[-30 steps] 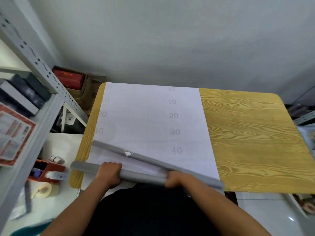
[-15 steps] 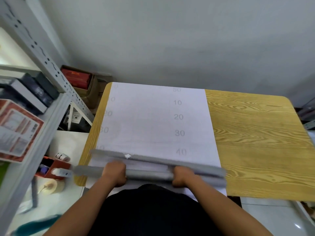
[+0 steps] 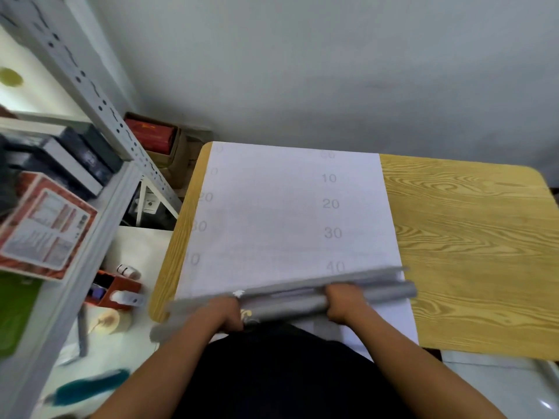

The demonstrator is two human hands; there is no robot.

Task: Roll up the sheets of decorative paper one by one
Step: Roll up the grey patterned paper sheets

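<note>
A sheet of decorative paper [image 3: 290, 213] lies flat, white backing side up, on the left part of a wood-grain table [image 3: 472, 243], printed with faint grey scale numbers 10, 20, 30 and 40 running from far to near. Its near edge is wound into a grey roll [image 3: 290, 308] that lies across the table's near side, its right end reaching just past the sheet's right edge and its left end blurred beyond the table's left edge. The left hand [image 3: 222, 316] grips the roll left of the middle, fingers curled round it; the right hand [image 3: 343, 302] grips it right of the middle in the same way, knuckles up. A second grey band of paper lies just beyond the roll, touching it. To the left of the table stands a grey metal shelf rack [image 3: 99, 207] holding dark books and a red-and-white printed box [image 3: 45, 231]. On the low white surface beside the table sit an orange-red box [image 3: 116, 293], a small white bottle [image 3: 127, 270] and a roll of tape [image 3: 109, 322].
</note>
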